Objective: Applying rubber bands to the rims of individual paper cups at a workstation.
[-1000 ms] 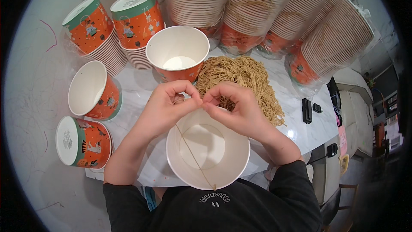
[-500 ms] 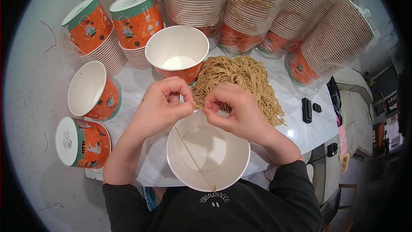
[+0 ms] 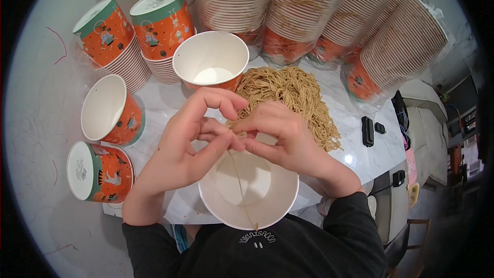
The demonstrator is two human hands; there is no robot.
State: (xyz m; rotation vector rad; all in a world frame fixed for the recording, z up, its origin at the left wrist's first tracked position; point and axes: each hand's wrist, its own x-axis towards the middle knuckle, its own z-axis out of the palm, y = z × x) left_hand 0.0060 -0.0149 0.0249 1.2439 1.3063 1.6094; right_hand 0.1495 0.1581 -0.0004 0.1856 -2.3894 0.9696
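Observation:
A white-lined paper bucket (image 3: 278, 190) stands upright in front of me, its mouth facing up. Thin tan string (image 3: 240, 185) is fixed at a small knot on its near rim and runs across the mouth to my fingers. Over the far rim, my left hand (image 3: 188, 146) pinches the string between thumb and bent fingers, its index finger lifted. My right hand (image 3: 280, 136) meets it there, thumb and index finger closed on the same string. The fingertips overlap and hide the far end of the string. Just beyond lies a heap of tan string (image 3: 290, 90).
An open bucket (image 3: 213, 56) stands beyond my left hand; another (image 3: 108, 105) lies tilted at the left, near an overturned one (image 3: 100, 170). Upside-down bucket stacks (image 3: 164, 25) rise behind them. Plastic-wrapped stacks (image 3: 314, 10) line the back. A small black device (image 3: 367, 131) lies at the right.
My left hand has turned and come closer to the right, its index finger lifting and its fingertips now overlapping the right's. The string across the bucket has slackened and shifted slightly right.

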